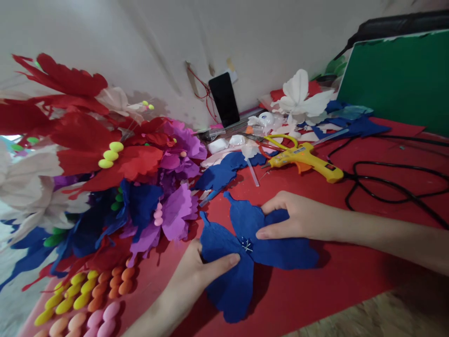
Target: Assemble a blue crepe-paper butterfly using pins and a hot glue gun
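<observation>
A blue fabric or paper butterfly (pixel 228 285) with a small silvery cross of wire at its middle is held low over the red tabletop. My left hand (pixel 206 267) grips its left wings, the thumb lying on top near the centre and the fingers hidden beneath. From the right, my right hand (pixel 291 217) pinches the right wings between thumb and fingers. Beyond the butterfly lies a yellow glue gun (pixel 305 159), its nozzle pointing left. A clear glue stick (pixel 252 172) is beside it on the table.
Red, white, purple and blue butterflies (pixel 108 154) crowd the left side. Rows of small coloured egg-shaped pieces (pixel 84 290) sit at front left. A phone (pixel 224 99) leans against the wall. A black cord (pixel 393 187) loops across the right; a green board (pixel 400 79) stands behind.
</observation>
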Demonstrator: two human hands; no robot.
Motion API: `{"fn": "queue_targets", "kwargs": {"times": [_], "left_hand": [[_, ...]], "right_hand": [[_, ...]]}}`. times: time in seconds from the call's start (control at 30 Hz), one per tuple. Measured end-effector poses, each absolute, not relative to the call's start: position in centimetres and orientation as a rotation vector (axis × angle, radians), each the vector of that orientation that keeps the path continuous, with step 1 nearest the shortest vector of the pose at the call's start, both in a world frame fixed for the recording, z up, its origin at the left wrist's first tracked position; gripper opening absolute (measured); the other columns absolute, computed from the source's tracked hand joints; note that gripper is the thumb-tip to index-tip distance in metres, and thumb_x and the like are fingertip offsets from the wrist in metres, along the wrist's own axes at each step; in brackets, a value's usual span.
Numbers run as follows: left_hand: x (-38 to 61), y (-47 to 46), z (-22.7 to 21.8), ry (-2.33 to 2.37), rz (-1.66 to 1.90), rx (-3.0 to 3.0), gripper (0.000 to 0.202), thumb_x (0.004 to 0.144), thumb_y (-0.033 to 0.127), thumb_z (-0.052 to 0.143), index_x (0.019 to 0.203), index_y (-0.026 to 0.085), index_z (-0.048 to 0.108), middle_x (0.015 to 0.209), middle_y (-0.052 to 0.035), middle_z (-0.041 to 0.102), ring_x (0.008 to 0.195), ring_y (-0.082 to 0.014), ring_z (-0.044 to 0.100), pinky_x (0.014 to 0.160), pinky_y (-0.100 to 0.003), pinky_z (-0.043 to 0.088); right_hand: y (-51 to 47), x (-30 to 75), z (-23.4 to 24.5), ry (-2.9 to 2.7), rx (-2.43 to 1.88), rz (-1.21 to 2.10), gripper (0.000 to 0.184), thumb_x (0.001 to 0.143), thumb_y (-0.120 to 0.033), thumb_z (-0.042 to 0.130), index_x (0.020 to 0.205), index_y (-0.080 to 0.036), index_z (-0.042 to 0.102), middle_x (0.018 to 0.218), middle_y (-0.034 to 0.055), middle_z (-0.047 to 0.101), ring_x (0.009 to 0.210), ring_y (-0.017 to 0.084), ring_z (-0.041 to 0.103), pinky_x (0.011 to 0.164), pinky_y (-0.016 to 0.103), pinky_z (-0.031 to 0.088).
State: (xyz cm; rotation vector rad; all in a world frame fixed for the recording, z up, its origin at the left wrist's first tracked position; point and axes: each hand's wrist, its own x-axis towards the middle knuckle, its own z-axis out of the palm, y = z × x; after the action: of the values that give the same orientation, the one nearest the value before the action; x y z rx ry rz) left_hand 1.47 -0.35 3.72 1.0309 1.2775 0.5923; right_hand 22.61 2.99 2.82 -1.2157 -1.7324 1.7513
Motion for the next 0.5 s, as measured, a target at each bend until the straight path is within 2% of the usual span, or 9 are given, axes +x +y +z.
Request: {"fn": "queue_targets", "kwargs": {"times": [0.1, 0.2, 0.3, 0.5], "left_hand": [[1.56, -0.31, 3.80, 1.277, 0.589, 1.027, 0.029, 0.052, 0.040, 0.087, 0.050, 0.019, 0.068, 0.047, 0.0017, 0.061, 0.061, -0.0179, 0.063, 0.063, -0.026, 0.049], [1.63, -0.26, 3.74, 1.282, 0.588, 1.017, 0.031, 0.051, 0.044, 0.088, 0.055, 0.018, 0.071, 0.053, 0.0005, 0.065, 0.057, -0.0161, 0.061, 0.062, -0.026, 0.049], [1.60, -0.19, 3.61, 1.275, 0.595, 0.999, 0.036, 0.048, 0.048, 0.089, 0.056, 0.018, 0.072, 0.056, -0.0001, 0.067, 0.058, -0.0154, 0.060, 0.065, -0.026, 0.049], [1.41, -0.20, 3.59, 1.253, 0.607, 0.980, 0.038, 0.047, 0.049, 0.089, 0.062, 0.018, 0.074, 0.058, -0.0003, 0.068, 0.061, -0.0158, 0.062, 0.067, -0.026, 0.050]], "right_hand": [[3.01, 22.59, 2.62, -1.766, -1.234, 1.691, 0.041, 0.062, -0.053, 0.071, 0.076, -0.014, 0.069, 0.076, 0.0033, 0.069, 0.067, 0.014, 0.059, 0.060, 0.023, 0.045], [3.00, 22.50, 2.41, -1.736, -1.264, 1.629, 0.043, 0.058, -0.055, 0.073, 0.073, -0.015, 0.069, 0.073, 0.0027, 0.068, 0.065, 0.014, 0.058, 0.056, 0.023, 0.043], [3.04, 22.49, 2.55, -1.688, -1.282, 1.631, 0.046, 0.054, -0.057, 0.075, 0.073, -0.016, 0.069, 0.074, 0.0024, 0.068, 0.066, 0.014, 0.058, 0.057, 0.023, 0.043], [3.10, 22.49, 2.52, -1.681, -1.266, 1.638, 0.048, 0.054, -0.059, 0.073, 0.073, -0.015, 0.069, 0.075, 0.0033, 0.069, 0.067, 0.014, 0.057, 0.059, 0.024, 0.044]]}}
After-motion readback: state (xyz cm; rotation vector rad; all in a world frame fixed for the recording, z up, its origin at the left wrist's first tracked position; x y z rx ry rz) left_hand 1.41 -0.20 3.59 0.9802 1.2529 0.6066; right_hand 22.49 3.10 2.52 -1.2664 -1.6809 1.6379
